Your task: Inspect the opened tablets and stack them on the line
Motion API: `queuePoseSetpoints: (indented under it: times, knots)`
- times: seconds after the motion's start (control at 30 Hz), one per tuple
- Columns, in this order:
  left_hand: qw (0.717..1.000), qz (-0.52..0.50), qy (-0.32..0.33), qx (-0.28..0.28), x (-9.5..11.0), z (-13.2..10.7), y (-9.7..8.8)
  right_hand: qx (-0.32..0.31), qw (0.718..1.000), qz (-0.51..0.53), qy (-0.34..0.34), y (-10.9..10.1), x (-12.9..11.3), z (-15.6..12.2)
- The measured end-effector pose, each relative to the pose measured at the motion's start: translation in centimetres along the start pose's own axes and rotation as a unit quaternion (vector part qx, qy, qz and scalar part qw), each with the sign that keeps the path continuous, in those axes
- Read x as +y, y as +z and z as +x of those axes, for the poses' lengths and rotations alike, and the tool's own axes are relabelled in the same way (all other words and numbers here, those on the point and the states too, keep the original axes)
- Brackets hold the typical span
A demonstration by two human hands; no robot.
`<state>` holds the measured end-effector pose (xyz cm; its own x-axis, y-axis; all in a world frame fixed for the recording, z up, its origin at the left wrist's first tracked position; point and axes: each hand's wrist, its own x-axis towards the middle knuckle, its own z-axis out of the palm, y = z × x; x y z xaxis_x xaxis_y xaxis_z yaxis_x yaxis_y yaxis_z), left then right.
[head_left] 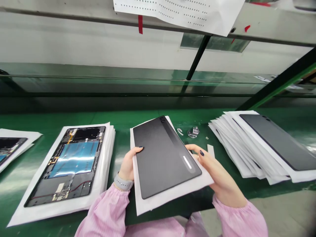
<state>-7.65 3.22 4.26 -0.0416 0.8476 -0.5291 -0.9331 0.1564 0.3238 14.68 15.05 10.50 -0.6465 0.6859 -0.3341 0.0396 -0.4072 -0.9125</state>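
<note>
A dark grey tablet back cover (163, 158) with a camera bump at its top lies on white sheets (145, 207), tilted over the bench's near edge. My left hand (129, 163) grips its left side, thumb on the cover and fingers hidden beneath the sheets. On the right side, my right hand (209, 164) is closed at the edge of the cover and sheets, with its index finger bent and the other fingers partly hidden. To the left, an opened tablet (74, 158) with a blue film over its middle rests on stacked white sheets (106, 168).
A stack of white sheets (237, 148) on the right carries another dark cover (278, 141). Behind my right hand are a small metal piece (193, 132) and white scraps (180, 131). Another opened tablet (10, 144) lies far left on the green bench (118, 131). A shelf with a printed sheet (182, 11) spans above.
</note>
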Motion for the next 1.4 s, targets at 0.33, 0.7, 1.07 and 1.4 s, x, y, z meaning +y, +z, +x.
queuePoseSetpoints:
  times: [0.33,0.7,1.07,1.4]
  knots:
    - [0.997,-0.025,0.03,0.063,0.6,-0.1,0.5,0.014,0.997,0.033,-0.074,0.4,-0.9,-1.4]
    - [0.999,-0.012,0.031,0.012,0.5,0.1,-0.5,0.066,0.991,0.098,-0.056,0.3,0.5,-0.3]
    - [0.999,0.035,0.014,0.001,-0.5,0.1,-0.3,0.023,0.983,0.107,0.149,0.4,2.2,1.8]
    - [0.955,0.187,0.197,-0.119,-2.7,-2.0,2.0,-0.019,0.989,0.137,0.049,-0.3,3.2,2.1]
